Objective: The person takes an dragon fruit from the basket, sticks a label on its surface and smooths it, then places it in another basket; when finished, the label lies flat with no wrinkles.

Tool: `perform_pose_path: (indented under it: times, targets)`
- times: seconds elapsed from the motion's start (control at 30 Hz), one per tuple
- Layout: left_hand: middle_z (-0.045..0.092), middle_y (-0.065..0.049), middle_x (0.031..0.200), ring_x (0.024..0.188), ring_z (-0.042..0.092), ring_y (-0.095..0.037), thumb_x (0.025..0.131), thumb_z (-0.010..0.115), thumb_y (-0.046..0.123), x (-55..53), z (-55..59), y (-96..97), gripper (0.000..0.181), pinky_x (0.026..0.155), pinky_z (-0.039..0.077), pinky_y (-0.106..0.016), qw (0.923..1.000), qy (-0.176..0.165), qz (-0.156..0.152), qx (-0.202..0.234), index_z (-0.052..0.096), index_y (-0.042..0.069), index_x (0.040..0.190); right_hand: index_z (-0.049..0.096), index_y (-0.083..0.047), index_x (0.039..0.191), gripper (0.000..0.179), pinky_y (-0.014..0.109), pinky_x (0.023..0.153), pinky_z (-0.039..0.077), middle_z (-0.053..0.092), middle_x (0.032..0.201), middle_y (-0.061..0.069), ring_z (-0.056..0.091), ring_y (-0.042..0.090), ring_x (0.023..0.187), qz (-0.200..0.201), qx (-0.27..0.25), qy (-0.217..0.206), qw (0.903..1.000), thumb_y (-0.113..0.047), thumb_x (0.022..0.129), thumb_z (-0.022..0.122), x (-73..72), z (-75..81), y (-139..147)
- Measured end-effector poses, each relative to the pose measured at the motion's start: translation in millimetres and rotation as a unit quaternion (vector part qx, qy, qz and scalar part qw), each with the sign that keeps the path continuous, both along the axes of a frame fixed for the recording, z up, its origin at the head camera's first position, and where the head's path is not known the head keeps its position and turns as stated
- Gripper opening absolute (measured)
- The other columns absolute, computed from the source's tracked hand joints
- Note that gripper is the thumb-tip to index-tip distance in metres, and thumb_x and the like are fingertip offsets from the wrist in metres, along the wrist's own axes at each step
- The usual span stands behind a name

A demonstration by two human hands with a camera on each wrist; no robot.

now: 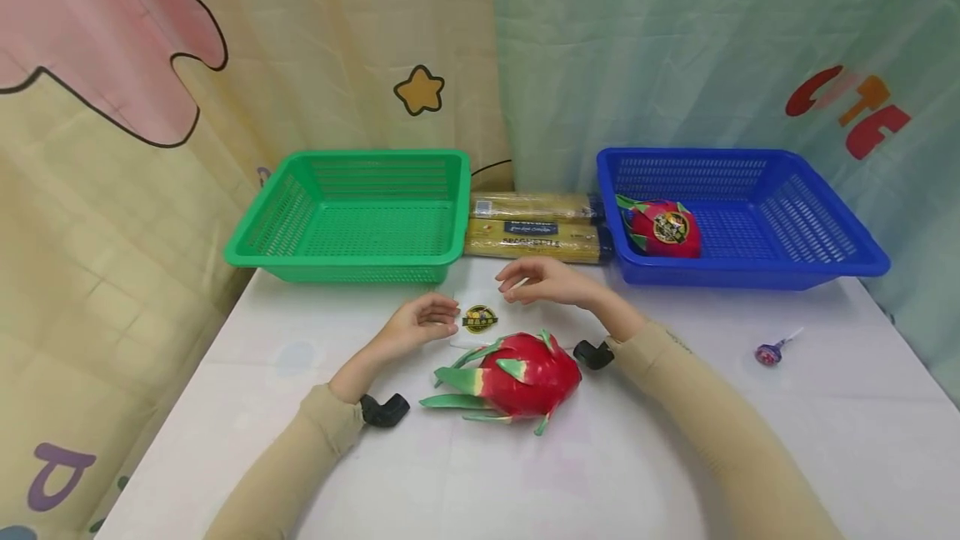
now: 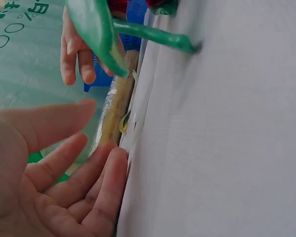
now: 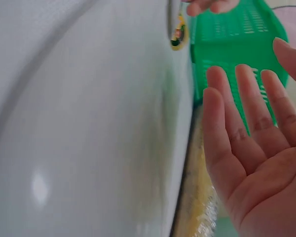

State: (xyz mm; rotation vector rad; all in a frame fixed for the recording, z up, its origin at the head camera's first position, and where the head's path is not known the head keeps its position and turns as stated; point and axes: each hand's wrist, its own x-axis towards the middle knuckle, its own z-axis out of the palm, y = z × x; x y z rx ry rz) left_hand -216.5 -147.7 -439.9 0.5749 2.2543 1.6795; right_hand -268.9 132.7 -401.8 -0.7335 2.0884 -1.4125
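A red dragon fruit (image 1: 534, 377) with green scales lies on its side at the middle of the table. Behind it is a flat white piece (image 1: 517, 325) bearing a round black and yellow label (image 1: 480, 319). My left hand (image 1: 422, 322) is at the left edge of this piece, fingers loosely bent, fingertips close to the label. Over the far side of the same piece hovers my right hand (image 1: 549, 282), its fingers relaxed and apart; in the right wrist view its palm (image 3: 266, 182) holds nothing. Green scale tips (image 2: 96, 29) show in the left wrist view.
At the back left stands a green basket (image 1: 345, 261). A blue basket (image 1: 750, 272) at the back right holds another dragon fruit (image 1: 678, 236) with a label. Two spaghetti packs (image 1: 536, 242) lie between the baskets. A wrapped lollipop (image 1: 768, 354) is on the right.
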Motion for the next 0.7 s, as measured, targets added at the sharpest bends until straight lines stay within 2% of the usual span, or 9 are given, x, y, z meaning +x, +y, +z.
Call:
perform_pose_path:
  times: [0.1,0.3,0.43,0.53,0.7]
  targets:
    - [0.056,-0.030,0.117,0.107,0.055,-0.041,0.084,0.064,-0.004,1.4,1.9,3.2,0.038,0.089,0.047,-0.036,0.9997,-0.014,0.021,-0.002,0.051,-0.013,0.119,0.054,0.005,0.124,0.041,0.042,0.081,0.052,0.060,0.115,0.022,0.062,0.032,0.098,0.020,0.005,-0.006,0.9998,-0.011,0.087,0.066,-5.0,-6.2,-11]
    - [0.058,-0.030,0.113,0.102,0.057,-0.042,0.080,0.066,-0.007,13.6,23.9,12.8,0.037,0.084,0.050,-0.034,0.9985,-0.011,0.049,-0.024,0.054,-0.014,0.114,0.057,0.001,0.122,0.039,0.032,0.080,0.050,0.063,0.113,0.012,0.063,0.021,0.099,0.036,0.050,0.009,0.9981,-0.010,0.086,0.067,-7.8,-18.6,-22]
    - [0.062,-0.025,0.110,0.096,0.061,-0.037,0.077,0.071,-0.004,5.4,7.5,13.6,0.039,0.080,0.050,-0.033,0.9964,0.000,0.070,-0.047,0.058,-0.010,0.113,0.058,0.000,0.120,0.038,0.030,0.080,0.051,0.064,0.112,0.011,0.064,0.021,0.098,0.040,0.063,0.020,0.9970,-0.010,0.085,0.068,-8.1,-21.8,-25]
    - [0.065,-0.019,0.107,0.090,0.063,-0.029,0.074,0.075,-0.002,-3.7,-8.4,12.4,0.040,0.076,0.050,-0.030,0.9945,0.008,0.085,-0.061,0.061,-0.005,0.111,0.059,0.000,0.119,0.037,0.028,0.077,0.050,0.064,0.111,0.011,0.065,0.019,0.092,0.043,0.070,0.029,0.9962,-0.009,0.084,0.068,-10.2,-23.3,-26]
    - [0.068,-0.011,0.101,0.082,0.063,-0.019,0.073,0.077,0.000,-5.1,-7.9,13.1,0.038,0.071,0.049,-0.027,0.9916,0.024,0.097,-0.083,0.065,0.000,0.108,0.062,-0.001,0.117,0.034,0.025,0.069,0.048,0.064,0.111,0.011,0.062,0.013,0.078,0.050,0.082,0.044,0.9945,-0.010,0.085,0.068,-13.4,-24.9,-31]
